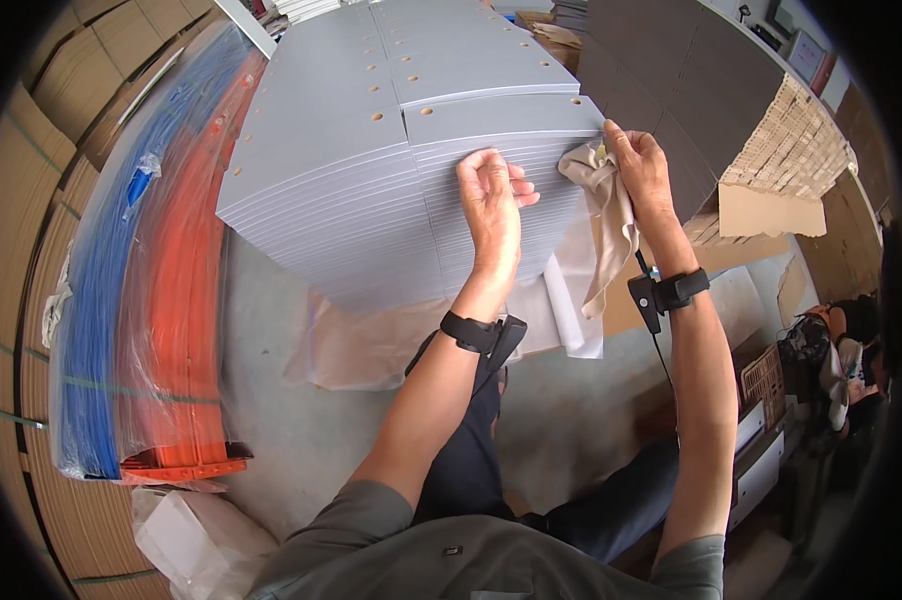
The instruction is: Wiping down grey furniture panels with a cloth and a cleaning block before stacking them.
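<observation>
A tall stack of grey boards (311, 150) with small round holes stands in front of me, in columns side by side. My left hand (493, 200) is at the front face of the near right column, palm partly turned up. Its fingers are loosely bent and apart, with nothing visible in them. At the right front corner of the top board (511, 117), my right hand (643, 172) has its thumb and index finger against the edge. A beige cloth (603, 190) hangs from that hand, bunched at the top; the fingers gripping it are partly hidden.
Orange profiles (186, 330) and blue profiles (111, 310), wrapped in clear film, stand left beside brown cardboard stacks (6, 250). Another grey board stack (671, 90) rises at right. Plastic sheeting (371, 340) and a white roll (563, 305) lie below the boards. A crate (763, 378) sits lower right.
</observation>
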The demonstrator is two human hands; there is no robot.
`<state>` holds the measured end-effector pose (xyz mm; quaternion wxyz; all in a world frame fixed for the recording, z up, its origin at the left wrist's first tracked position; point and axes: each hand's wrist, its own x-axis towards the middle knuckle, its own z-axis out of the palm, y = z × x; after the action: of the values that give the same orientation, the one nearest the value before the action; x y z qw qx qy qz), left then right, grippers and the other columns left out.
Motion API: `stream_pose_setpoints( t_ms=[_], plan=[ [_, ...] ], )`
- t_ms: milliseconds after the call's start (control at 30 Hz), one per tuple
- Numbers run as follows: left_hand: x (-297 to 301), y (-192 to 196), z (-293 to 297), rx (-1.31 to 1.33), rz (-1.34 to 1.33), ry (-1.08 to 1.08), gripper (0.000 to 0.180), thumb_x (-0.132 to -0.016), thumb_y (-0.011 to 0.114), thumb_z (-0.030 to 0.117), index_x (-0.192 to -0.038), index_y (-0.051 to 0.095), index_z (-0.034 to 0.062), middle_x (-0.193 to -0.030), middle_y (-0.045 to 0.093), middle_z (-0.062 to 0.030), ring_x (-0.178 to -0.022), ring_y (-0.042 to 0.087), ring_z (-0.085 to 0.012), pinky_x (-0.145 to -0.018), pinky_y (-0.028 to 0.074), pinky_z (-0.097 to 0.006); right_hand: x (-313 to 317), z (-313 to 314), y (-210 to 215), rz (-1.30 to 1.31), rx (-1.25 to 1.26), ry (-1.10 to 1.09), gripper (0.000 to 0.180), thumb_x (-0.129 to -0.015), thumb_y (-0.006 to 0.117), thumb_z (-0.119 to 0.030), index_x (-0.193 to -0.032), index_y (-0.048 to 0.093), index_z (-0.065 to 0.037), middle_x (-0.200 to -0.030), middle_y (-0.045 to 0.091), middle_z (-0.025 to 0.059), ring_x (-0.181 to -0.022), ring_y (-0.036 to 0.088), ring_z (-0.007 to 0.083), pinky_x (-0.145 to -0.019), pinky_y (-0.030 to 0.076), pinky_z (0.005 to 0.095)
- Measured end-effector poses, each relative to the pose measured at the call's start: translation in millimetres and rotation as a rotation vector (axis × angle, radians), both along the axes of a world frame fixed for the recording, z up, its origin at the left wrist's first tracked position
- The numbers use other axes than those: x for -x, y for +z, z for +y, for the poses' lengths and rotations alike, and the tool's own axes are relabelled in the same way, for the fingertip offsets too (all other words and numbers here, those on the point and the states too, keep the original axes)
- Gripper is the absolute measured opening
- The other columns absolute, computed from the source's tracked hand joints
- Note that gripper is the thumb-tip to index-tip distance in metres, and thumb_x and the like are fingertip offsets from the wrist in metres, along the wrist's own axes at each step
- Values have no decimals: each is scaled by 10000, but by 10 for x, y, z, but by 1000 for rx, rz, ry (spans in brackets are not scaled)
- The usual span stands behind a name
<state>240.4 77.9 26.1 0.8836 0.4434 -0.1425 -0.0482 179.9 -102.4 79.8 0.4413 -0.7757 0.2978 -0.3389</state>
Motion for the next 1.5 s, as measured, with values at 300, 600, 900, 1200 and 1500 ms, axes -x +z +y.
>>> stream_pose_setpoints(
  t_ms=[300, 600, 900, 1200, 1500],
  plan=[
    [135, -4, -66, -17, 13, -60, 249, -1063, 516, 221, -1249, 488, 58, -955, 591, -69, -743, 601, -127, -631, 585, -310, 10, -6, -106, -225, -100, 80, 360, -965, 681, -311, -1149, 686, -2, -906, 711, 77, -793, 638, 122, -735, 527, 284],
    [585, -365, -702, -46, 45, -389, 250, -1023, 585, 212, -1217, 540, 63, -949, 611, -80, -742, 615, -162, -653, 571, -351, 2050, -444, -1583, 208, -7, -83, 274, -915, 694, -246, -1051, 742, -12, -934, 751, 117, -844, 702, 183, -827, 544, 321],
    [1381, -295, -1106, -294, -24, -716, 268, -1002, 625, 225, -1219, 601, 69, -947, 623, -34, -794, 620, -112, -733, 562, -306, 4581, -444, -2471, 723, 31, -963, 655, -891, 715, -400, -1423, 485, -94, -1242, 635, 210, -1127, 641, 390, -928, 518, 470],
    [2100, -393, -1323, -401, -149, -913, 245, -1038, 563, 228, -1230, 579, 77, -941, 615, -24, -795, 619, -96, -724, 574, -282, 5621, -555, -2783, 995, -110, -963, 613, -837, 787, -417, -1332, 576, -121, -1250, 572, 204, -1088, 646, 422, -898, 535, 493],
    [2445, -771, -1503, -430, -143, -1029, 256, -1055, 562, 270, -1212, 554, 68, -917, 614, -49, -746, 612, -104, -653, 572, -273, 6066, -471, -2964, 982, 20, -1026, 472, -851, 757, -185, -1242, 511, -87, -1201, 592, 173, -1064, 638, 436, -843, 535, 509]
  ],
)
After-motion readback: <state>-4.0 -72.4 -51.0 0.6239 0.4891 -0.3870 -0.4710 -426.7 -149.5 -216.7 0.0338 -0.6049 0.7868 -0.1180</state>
